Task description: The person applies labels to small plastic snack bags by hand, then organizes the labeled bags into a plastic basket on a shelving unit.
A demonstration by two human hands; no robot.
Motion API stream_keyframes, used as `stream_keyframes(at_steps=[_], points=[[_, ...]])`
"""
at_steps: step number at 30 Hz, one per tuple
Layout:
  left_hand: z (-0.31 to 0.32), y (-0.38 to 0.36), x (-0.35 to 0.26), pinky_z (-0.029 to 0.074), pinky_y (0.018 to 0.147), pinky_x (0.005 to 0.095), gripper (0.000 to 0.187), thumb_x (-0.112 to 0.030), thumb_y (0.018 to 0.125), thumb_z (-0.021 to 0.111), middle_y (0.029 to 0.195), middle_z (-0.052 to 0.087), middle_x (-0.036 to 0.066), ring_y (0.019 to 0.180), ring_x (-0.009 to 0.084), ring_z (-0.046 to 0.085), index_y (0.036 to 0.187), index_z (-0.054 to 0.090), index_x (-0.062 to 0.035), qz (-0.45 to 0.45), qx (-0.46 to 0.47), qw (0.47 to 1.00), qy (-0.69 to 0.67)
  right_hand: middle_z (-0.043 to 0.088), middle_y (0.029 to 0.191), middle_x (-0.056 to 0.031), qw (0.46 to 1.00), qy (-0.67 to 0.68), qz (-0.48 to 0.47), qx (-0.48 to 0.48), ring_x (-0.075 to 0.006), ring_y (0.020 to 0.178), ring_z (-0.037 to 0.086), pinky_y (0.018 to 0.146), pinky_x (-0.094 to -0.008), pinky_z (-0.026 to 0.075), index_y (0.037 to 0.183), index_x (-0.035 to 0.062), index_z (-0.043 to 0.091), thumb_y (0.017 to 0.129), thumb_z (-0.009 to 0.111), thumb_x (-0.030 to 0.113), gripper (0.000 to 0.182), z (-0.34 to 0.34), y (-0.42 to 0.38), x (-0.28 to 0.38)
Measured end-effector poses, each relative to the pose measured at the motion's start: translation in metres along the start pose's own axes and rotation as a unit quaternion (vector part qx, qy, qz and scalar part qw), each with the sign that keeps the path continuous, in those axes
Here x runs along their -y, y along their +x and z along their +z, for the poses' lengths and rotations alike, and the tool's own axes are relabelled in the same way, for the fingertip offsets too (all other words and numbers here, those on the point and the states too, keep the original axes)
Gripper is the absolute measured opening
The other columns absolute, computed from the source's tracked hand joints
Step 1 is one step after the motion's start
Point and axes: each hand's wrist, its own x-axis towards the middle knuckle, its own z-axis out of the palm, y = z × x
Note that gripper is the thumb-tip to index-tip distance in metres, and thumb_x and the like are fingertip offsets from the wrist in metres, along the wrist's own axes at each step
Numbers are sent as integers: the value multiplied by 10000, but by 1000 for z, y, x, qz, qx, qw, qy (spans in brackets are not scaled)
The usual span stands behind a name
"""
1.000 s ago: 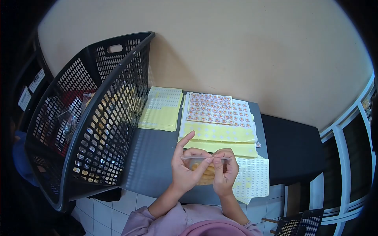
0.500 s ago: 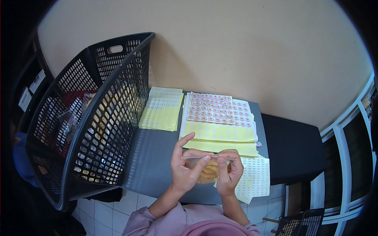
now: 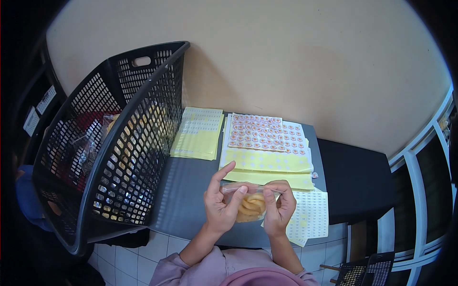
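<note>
A clear plastic bag [image 3: 251,208] with pale yellow ring-like pieces of food in it hangs between my two hands over the front of the grey table [image 3: 183,195]. My left hand [image 3: 222,205] pinches the bag's upper edge between thumb and fingers, its index finger raised. At the other end of that edge, my right hand [image 3: 279,207] holds the bag with thumb and bent fingers. Behind the hands lie sheets of round red-and-white stickers [image 3: 255,131] on yellow backing. A sheet of small printed labels [image 3: 310,214] lies right of my right hand.
On the left a large black basket [image 3: 138,107] holds bagged items. Yellow label sheets [image 3: 195,136] lie beside it. One loose sticker [image 3: 315,175] is near the table's right edge. A black surface [image 3: 355,181] adjoins on the right, with a smaller black basket [image 3: 365,274] lower down.
My left thumb and fingers have shifted slightly left along the bag's top edge, and more of that edge shows. The bag's contents hang a little differently. My right hand is almost unchanged.
</note>
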Motion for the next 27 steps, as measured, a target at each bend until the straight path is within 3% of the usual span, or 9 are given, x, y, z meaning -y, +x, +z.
stream_keyframes(at_steps=[9, 11, 17, 21, 23, 24, 25, 27], points=[[-4, 0, 1, 461, 758, 240, 491, 16, 842, 453, 858, 628, 141, 818, 155, 605, 1282, 239, 56, 15, -13, 1000, 2, 587, 763, -87, 999, -5, 35, 1, -167, 739, 515, 721, -262, 386, 788, 1, 576, 808, 539, 77, 86, 2, 0, -1], [-7, 0, 2, 457, 761, 240, 453, -12, 853, 463, 906, 617, 143, 849, 151, 595, 1268, 293, 55, 28, -4, 1000, -5, 591, 755, -87, 999, -5, 37, 4, -169, 738, 516, 718, -264, 385, 789, -3, 580, 817, 521, 85, 110, 1, 1, -2], [-9, 1, 6, 457, 798, 263, 445, -7, 870, 380, 1095, 522, 194, 898, 170, 580, 1287, 241, 62, 14, -10, 999, -51, 598, 734, -90, 999, -38, 18, 3, -184, 721, 520, 725, -277, 379, 790, -13, 594, 837, 478, 106, 173, -1, 3, -6], [-9, 5, -3, 437, 807, 254, 474, -94, 888, 356, 1044, 565, 206, 867, 135, 577, 1302, 199, 75, -4, 5, 999, -39, 595, 775, -97, 999, -10, 39, 33, -159, 703, 527, 684, -258, 398, 812, -33, 594, 844, 482, 100, 177, -5, 1, -7], [-15, 7, -1, 407, 865, 279, 508, -134, 894, 346, 1200, 461, 222, 997, 157, 525, 1315, 162, 82, 3, -8, 1000, -18, 595, 794, -97, 996, 19, 69, 50, -143, 701, 528, 665, -246, 405, 830, -40, 596, 852, 480, 99, 182, -6, -2, -8], [-19, 6, 4, 368, 913, 287, 532, -179, 900, 355, 1307, 351, 202, 1118, 176, 434, 1330, 156, 63, -12, 6, 1000, -26, 592, 806, -85, 992, 41, 105, 53, -125, 731, 533, 674, -230, 410, 855, -41, 589, 864, 471, 112, 193, -6, -6, -12], [-28, 3, 12, 368, 913, 287, 532, -179, 900, 355, 1307, 351, 202, 1118, 176, 434, 1330, 156, 63, -14, 9, 999, -28, 589, 817, -74, 986, 64, 140, 58, -108, 761, 538, 683, -215, 415, 880, -41, 582, 877, 461, 124, 205, -6, -11, -16], [-40, -3, 30, 367, 916, 294, 527, -174, 894, 396, 1288, 384, 174, 1120, 181, 433, 1325, 191, 50, -126, 136, 972, -144, 597, 874, -69, 978, 106, 178, 38, -106, 788, 547, 692, -208, 423, 932, -39, 588, 882, 460, 121, 210, -9, -18, -27]])
